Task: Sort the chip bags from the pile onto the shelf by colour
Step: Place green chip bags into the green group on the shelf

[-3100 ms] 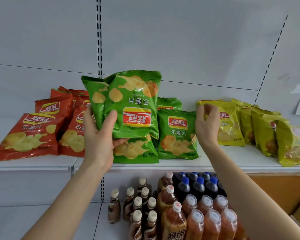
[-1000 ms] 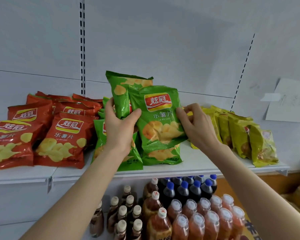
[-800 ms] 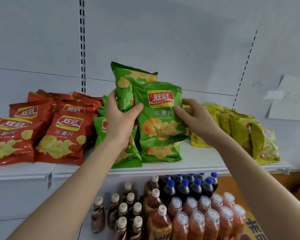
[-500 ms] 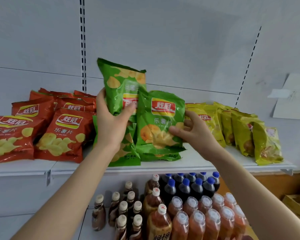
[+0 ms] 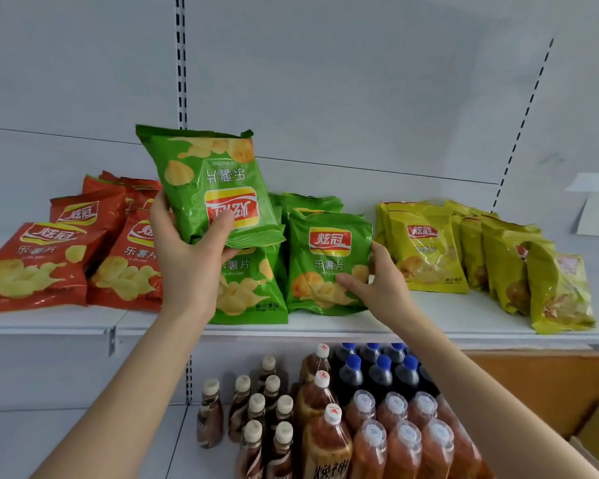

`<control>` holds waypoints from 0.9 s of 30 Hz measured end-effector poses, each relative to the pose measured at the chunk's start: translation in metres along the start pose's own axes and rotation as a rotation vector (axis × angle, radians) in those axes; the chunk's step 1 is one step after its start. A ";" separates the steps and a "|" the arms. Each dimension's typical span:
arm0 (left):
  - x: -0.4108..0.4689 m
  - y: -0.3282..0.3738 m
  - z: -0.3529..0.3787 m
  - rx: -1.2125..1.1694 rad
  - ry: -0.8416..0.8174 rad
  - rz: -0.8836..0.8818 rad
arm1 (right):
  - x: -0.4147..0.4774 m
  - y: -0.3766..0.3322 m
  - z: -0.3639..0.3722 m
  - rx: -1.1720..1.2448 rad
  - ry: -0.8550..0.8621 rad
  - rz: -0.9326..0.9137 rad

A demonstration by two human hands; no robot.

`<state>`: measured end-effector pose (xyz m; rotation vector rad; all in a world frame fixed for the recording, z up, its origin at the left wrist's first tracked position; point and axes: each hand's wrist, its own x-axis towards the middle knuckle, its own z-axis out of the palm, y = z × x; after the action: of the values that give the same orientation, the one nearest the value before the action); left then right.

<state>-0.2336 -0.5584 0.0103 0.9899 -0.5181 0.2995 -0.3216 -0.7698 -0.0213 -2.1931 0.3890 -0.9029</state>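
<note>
While our left hand (image 5: pixel 187 261) clamps a glossy green foil chip bag (image 5: pixel 211 188), thumb across its front by the logo and fingers behind, that bag hangs upside down, raised clear of the white metal shelf (image 5: pixel 429 323). Our right hand (image 5: pixel 381 288) pinches the right edge of a second green foil chip bag (image 5: pixel 329 264), which stands on the shelf in the green group, between the red foil chip bags (image 5: pixel 32 264) and the yellow foil chip bags (image 5: pixel 429 250). We judge these bags very light and puffed with air, the film soft, crinkly and rather slippery, the chips inside easily crushed. So we would hold them by a crimped seam or a side edge with a gentle pinch, never squeezing the belly. A standing bag will likely topple at a nudge, so we would lean it against its neighbours. Brown and dark plastic drink bottles (image 5: pixel 360 426) stand below the shelf.
</note>
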 end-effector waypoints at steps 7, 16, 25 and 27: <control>-0.005 0.001 -0.004 0.009 0.013 -0.003 | 0.001 0.000 0.006 0.061 -0.066 0.057; -0.013 -0.003 -0.010 0.024 -0.019 -0.014 | -0.006 -0.008 0.005 0.058 -0.102 0.064; -0.020 -0.009 -0.006 -0.013 -0.031 -0.051 | -0.010 -0.004 0.002 0.001 -0.062 0.075; -0.021 -0.011 -0.005 -0.020 -0.036 -0.060 | -0.010 -0.003 0.002 -0.001 -0.058 0.082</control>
<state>-0.2451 -0.5600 -0.0110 0.9915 -0.5222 0.2228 -0.3272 -0.7618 -0.0248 -2.1825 0.4476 -0.7928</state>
